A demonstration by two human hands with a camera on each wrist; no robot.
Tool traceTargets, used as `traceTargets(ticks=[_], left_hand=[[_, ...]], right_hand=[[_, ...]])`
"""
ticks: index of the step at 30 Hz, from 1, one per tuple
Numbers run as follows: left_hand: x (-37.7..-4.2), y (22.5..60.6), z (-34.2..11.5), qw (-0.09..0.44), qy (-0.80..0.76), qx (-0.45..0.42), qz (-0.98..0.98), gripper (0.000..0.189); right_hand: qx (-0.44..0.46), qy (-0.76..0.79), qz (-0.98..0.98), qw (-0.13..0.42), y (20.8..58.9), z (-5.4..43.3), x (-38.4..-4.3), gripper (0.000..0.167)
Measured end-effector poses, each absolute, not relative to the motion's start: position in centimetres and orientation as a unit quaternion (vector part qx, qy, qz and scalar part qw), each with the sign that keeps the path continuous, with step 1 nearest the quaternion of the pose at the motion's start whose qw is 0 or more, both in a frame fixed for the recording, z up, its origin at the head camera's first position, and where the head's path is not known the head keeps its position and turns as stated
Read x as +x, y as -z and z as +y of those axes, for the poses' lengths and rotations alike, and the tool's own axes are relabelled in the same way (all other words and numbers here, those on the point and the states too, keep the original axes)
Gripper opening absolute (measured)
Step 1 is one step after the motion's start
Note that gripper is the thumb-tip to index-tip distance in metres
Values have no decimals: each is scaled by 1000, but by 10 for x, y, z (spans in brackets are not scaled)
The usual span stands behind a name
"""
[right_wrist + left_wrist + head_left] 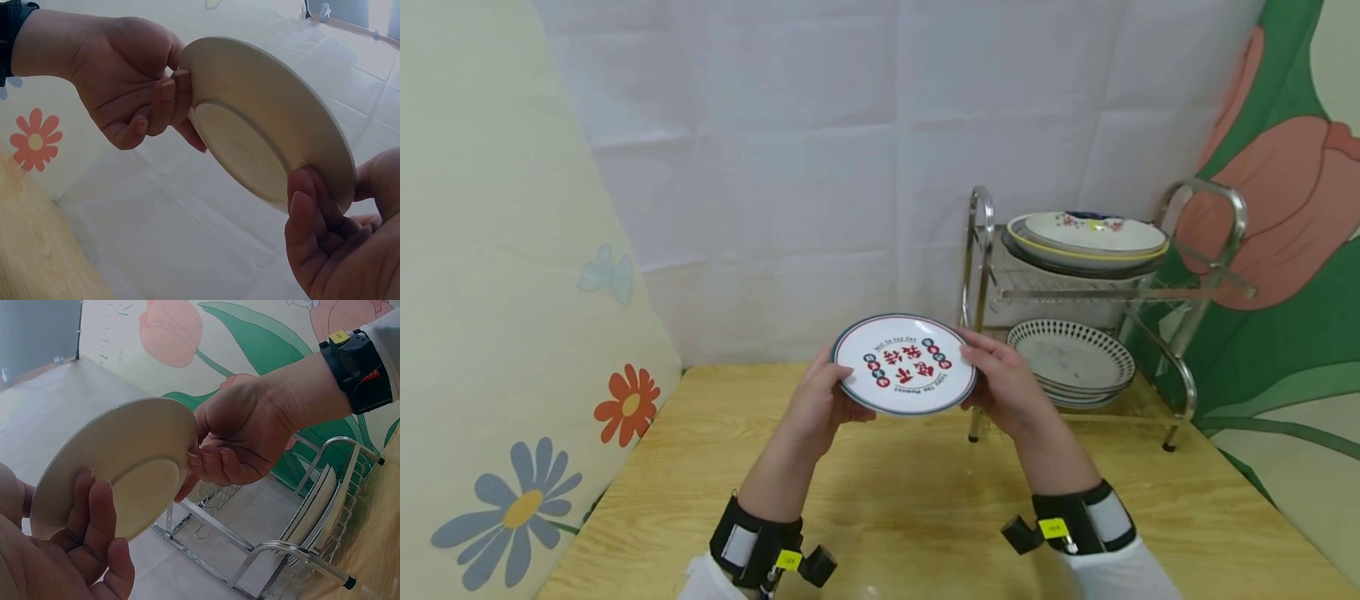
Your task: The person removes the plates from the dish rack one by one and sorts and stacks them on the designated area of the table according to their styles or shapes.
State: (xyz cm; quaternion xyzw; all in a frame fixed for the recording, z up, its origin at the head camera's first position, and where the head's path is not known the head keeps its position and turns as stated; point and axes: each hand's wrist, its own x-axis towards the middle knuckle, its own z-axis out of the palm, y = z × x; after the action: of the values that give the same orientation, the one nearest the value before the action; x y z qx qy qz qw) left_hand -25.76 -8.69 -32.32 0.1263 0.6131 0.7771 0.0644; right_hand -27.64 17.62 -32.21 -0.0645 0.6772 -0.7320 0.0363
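Note:
A white plate (904, 367) with a dark rim and red and green printed lettering is held up above the wooden table, face toward the head camera. My left hand (822, 398) grips its left edge, thumb on top and fingers beneath. At the opposite edge my right hand (1006, 385) pinches the rim the same way. Both wrist views show the plate's plain underside (134, 462) with its raised foot ring. Curled fingertips of the left hand (94, 531) press against that underside, and so do those of the right hand (325, 231).
A two-tier metal dish rack (1127, 293) stands at the right of the wooden table (880, 508). Its top tier bears stacked oval dishes (1086, 237); on the lower tier lie stacked plates with a patterned rim (1072, 357). A white cloth (790, 183) hangs behind.

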Motion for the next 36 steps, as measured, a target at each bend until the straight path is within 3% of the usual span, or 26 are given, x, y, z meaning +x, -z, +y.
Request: traceTargets(ticks=[9, 15, 24, 36], left_hand=[[-262, 325, -87, 56, -773, 122, 620, 54], [-265, 326, -86, 23, -763, 116, 635, 55], [-285, 328, -96, -30, -736, 71, 672, 56], [-321, 333, -146, -26, -699, -14, 714, 45]], right_hand=[[-39, 743, 668, 28, 320, 174, -275, 51], [-45, 753, 656, 27, 321, 172, -272, 55], [-154, 775, 607, 88, 329, 169, -268, 62], [-186, 751, 610, 170, 342, 148, -268, 61]])
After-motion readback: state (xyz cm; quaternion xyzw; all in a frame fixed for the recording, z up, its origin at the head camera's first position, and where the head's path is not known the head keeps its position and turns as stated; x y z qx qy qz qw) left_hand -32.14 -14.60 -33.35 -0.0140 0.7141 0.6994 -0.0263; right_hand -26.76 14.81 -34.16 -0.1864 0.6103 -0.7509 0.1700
